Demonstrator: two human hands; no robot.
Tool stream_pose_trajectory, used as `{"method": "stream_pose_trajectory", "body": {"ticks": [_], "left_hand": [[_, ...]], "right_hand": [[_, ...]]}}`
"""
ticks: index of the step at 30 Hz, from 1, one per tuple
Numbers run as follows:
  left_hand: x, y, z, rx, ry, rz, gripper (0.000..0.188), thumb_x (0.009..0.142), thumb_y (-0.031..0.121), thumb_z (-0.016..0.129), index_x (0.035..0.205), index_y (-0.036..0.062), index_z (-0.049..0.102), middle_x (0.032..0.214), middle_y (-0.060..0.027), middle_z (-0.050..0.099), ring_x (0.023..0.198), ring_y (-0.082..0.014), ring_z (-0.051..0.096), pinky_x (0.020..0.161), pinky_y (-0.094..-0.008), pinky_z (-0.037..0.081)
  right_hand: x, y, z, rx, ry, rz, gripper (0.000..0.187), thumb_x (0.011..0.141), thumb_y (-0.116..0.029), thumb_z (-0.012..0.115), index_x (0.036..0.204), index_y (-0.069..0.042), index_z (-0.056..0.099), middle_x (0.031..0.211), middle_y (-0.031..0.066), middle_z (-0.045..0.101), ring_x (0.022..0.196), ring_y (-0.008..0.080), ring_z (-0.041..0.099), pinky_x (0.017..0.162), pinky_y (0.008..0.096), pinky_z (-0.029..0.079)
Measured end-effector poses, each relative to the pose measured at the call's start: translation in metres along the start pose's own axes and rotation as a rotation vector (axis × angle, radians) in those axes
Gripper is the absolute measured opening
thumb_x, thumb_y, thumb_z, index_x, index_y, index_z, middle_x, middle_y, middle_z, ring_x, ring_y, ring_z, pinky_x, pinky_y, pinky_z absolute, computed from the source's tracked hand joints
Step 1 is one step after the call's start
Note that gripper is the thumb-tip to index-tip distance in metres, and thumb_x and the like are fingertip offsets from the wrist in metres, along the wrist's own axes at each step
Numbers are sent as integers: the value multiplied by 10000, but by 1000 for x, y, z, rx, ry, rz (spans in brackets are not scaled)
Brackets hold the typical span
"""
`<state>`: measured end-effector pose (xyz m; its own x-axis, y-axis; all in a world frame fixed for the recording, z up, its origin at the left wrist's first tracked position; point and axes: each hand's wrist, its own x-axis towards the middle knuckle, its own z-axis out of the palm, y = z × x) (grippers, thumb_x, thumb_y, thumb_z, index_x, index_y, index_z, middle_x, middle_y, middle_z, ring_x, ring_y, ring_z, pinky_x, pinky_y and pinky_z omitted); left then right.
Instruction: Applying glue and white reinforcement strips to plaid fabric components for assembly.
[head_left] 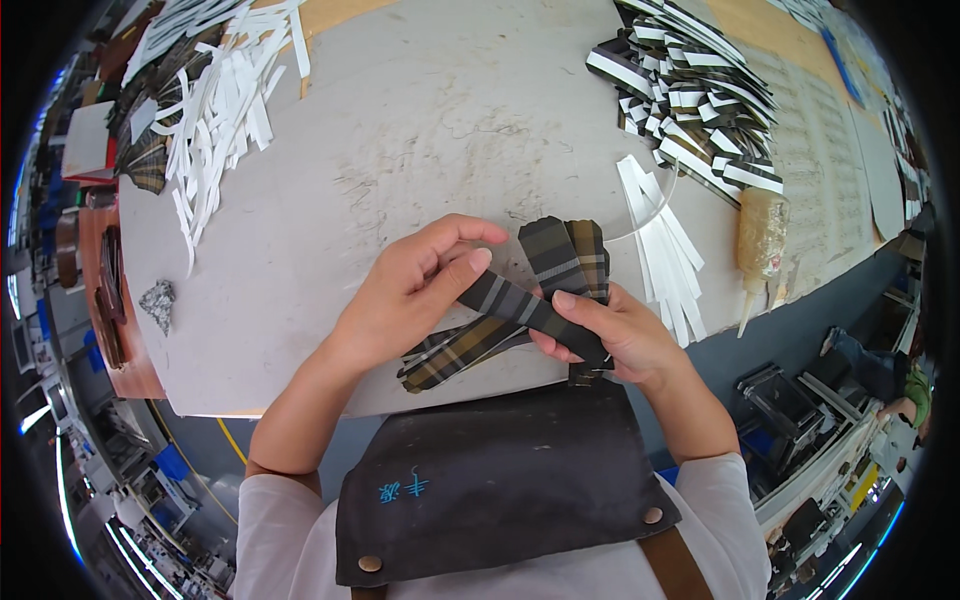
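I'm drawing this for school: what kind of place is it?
Probably a factory workshop: a wide, scuffed grey worktable, a tangled heap of long, thin white strips, and flat dark plaid strips in the right hand.

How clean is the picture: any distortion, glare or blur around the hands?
Head view: the table looks bowed, corners go black; head view, left rim: lamps glare white; head view, centre: left hand, right hand and plaid strips look reasonably sharp.
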<state>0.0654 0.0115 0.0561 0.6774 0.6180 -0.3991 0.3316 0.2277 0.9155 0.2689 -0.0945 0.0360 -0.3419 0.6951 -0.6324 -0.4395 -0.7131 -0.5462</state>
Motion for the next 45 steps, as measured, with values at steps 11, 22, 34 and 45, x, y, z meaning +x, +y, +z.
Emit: {"method": "stream_pose_trajectory", "body": {"ticks": [11,22,34,45], "left_hand": [[-8,2,0,-51,62,-29,233,972,165,470,1137,37,572,798,53,512,756,-36,444,723,-197,362],[-10,1,-3,159,-29,235,219,732,-13,731,939,43,685,816,-20,642,758,-97,555,666,-239,408],[-16,2,-5,206,-11,92,127,726,2,737,837,27,681,776,-29,632,704,-99,555,595,-245,391],[-11,-3,-12,-105,-84,-206,117,791,64,722,889,12,685,770,0,642,689,-32,540,590,-189,423]], "right_hand": [[1,2,-3,76,-3,20,300,900,-278,618,1071,-34,583,802,69,621,677,100,586,561,204,466],[2,-1,2,34,28,13,279,895,-250,627,1062,-26,615,806,59,625,683,88,575,562,201,455],[4,-6,6,-46,-1,51,316,889,-265,631,1048,8,620,771,48,615,643,74,536,545,203,423],[14,-13,1,0,-58,146,341,892,-297,623,1051,4,616,769,50,614,627,74,539,531,199,420]]}}
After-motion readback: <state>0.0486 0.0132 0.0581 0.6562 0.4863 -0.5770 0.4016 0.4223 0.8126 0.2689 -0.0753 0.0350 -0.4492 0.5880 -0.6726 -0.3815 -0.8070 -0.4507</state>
